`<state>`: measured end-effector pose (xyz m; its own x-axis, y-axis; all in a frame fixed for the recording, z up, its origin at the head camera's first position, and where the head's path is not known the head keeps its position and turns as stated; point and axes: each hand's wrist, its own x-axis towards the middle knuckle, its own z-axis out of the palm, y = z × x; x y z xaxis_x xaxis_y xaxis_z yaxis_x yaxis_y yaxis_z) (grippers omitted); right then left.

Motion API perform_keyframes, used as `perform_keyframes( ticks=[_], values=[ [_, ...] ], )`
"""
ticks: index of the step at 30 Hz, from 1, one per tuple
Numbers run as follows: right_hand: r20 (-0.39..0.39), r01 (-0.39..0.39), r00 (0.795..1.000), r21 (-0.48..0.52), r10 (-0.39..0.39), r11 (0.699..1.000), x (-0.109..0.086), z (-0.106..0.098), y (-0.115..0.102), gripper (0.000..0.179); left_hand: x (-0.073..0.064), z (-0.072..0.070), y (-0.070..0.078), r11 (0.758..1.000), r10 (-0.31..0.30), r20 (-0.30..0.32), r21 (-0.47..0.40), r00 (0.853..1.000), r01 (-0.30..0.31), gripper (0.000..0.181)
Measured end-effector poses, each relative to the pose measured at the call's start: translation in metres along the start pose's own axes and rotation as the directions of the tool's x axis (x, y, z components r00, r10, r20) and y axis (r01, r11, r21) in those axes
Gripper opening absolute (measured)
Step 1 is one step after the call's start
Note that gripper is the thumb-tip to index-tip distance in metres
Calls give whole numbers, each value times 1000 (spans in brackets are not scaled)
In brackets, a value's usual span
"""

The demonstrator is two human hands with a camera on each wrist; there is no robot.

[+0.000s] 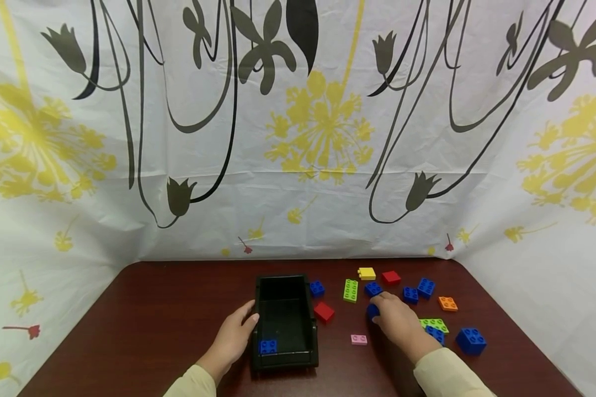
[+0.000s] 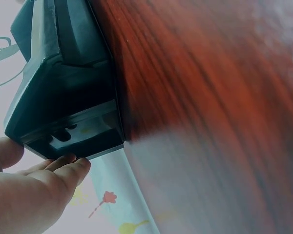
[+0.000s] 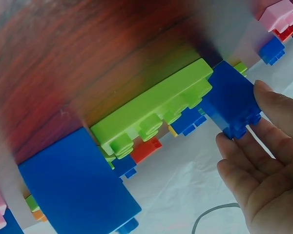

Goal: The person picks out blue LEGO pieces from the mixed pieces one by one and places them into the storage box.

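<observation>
A black open bin stands on the table with one blue brick in its near left corner. My left hand touches the bin's left side. In the left wrist view its fingertips meet the glossy outer wall, and the thumb lies by the upper edge. To the right, my right hand pinches a blue building brick between thumb and fingers. Whether that brick is off the table I cannot tell. A long lime-green brick and another blue brick are close by in the right wrist view.
Between bin and right hand lie a red brick and a pink brick. Farther back are lime, yellow and several blue bricks. An orange brick and a large blue brick sit at right. Patterned cloth surrounds the table.
</observation>
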<state>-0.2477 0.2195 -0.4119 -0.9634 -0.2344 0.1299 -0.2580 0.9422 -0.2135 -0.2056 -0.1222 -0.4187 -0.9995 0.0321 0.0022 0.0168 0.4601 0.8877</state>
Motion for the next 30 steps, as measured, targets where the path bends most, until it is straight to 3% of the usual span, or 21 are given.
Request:
perform_keyframes(
  ticks=[8, 14, 30],
  values=[
    [-72, 5, 997, 4, -5, 1000, -1, 0, -4, 37, 1, 1, -1, 1000, -6, 0, -10, 1000, 6, 48],
    [-144, 54, 988, 14, -51, 998, -5, -7, -17, 36, 0, 1, 0, 1000, -9, 0, -18, 1000, 9, 48],
    [-232, 81, 971, 93, -57, 992, -13, -21, -51, 37, -1, 3, 1, 999, -21, -2, -25, 1000, 21, 48]
  ],
)
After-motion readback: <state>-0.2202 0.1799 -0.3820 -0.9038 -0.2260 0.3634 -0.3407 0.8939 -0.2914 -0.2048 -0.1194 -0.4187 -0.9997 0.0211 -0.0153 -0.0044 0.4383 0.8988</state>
